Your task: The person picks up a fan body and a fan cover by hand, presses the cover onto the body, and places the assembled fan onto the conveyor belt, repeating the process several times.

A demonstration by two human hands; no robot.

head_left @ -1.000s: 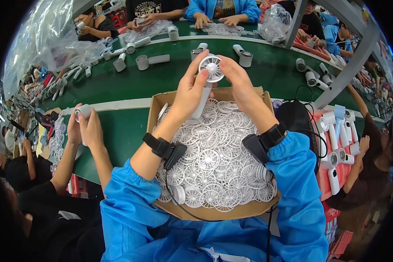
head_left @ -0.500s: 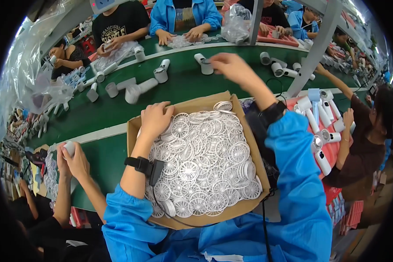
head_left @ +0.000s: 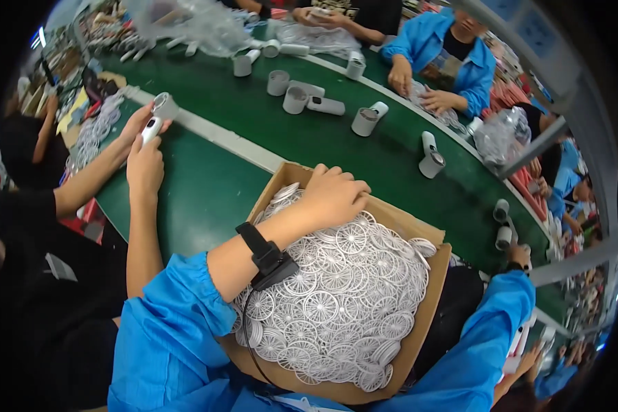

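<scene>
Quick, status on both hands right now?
Left hand: loosely bent over the far rim of the cardboard box; grip can't be told.
Right hand: at a whitish cylindrical housing; whether it's holding it can't be told.

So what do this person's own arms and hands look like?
Both arms wear bright blue sleeves, the left gathered at its cuff. The left hand looks ungloved; its wrist has a black strap with a boxy black unit and thin black cable. A dark band circles the right wrist.

The left hand (head_left: 334, 196) arches palm down, while the right hand (head_left: 520, 256) reaches far out rightward
</scene>
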